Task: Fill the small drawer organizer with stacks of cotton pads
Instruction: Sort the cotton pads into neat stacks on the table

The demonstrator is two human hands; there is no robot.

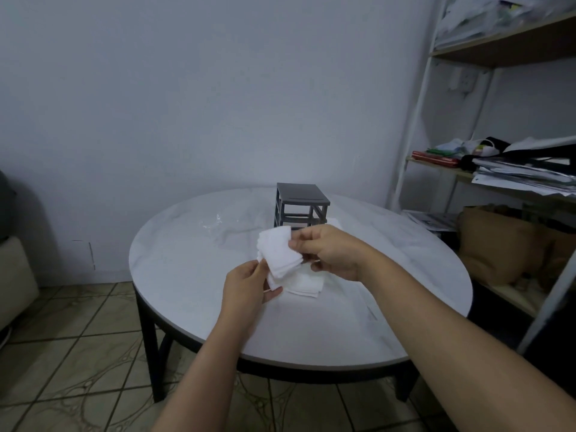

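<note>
Small grey plastic drawer organizer point(301, 207) noted at frame centre on the round white marble-look table point(187, 275). No pads are seen in it. A fanned stack of white square cotton pads point(282, 251) is pinched by the right hand point(330, 254) just below the organizer. Its lower edge is gripped by the left hand point(246, 285). A loose pile of pads point(307, 283) lies underneath. Filling is judged not yet begun.

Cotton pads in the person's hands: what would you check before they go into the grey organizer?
1. Grip on cotton pads: ok, right hand pinches the top, left hand holds below.
2. Stack squared up: not ok, the pads fan out.
3. Grey organizer upright on table: ok.
4. Drawer ready to receive: cannot tell, the slots look empty.
</note>
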